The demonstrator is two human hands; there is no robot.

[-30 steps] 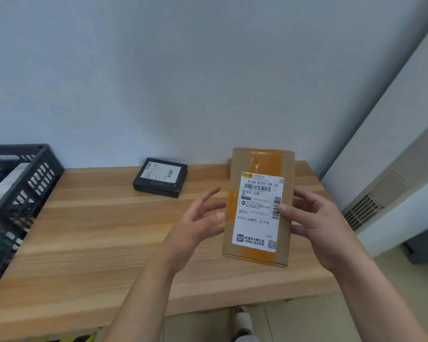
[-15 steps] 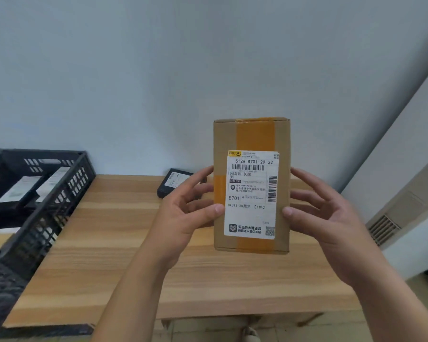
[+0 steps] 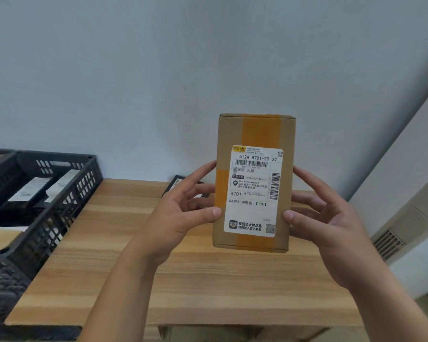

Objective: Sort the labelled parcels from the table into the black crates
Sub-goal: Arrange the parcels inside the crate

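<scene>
Bare forearms rise from the bottom edge of the frame, and between them a tall brown cardboard parcel (image 3: 255,134) sealed with orange tape is held upright above the light wooden table (image 3: 208,280), nearer its right edge. The left hand (image 3: 181,215) pinches the parcel's left side, thumb on the front face and fingers curled round behind; the right hand (image 3: 324,218) mirrors it on the right side, thumb at the lower front corner, fingers spread along the edge. A white shipping label (image 3: 253,191) with barcodes and the code B701 faces the camera. Behind the left hand, a flat black labelled parcel (image 3: 174,183) lies by the table's back edge, largely hidden. At the table's left edge stands a black slatted plastic crate (image 3: 67,203) holding dark parcels with white labels (image 3: 30,191). A plain pale wall (image 3: 158,70) fills the background.
</scene>
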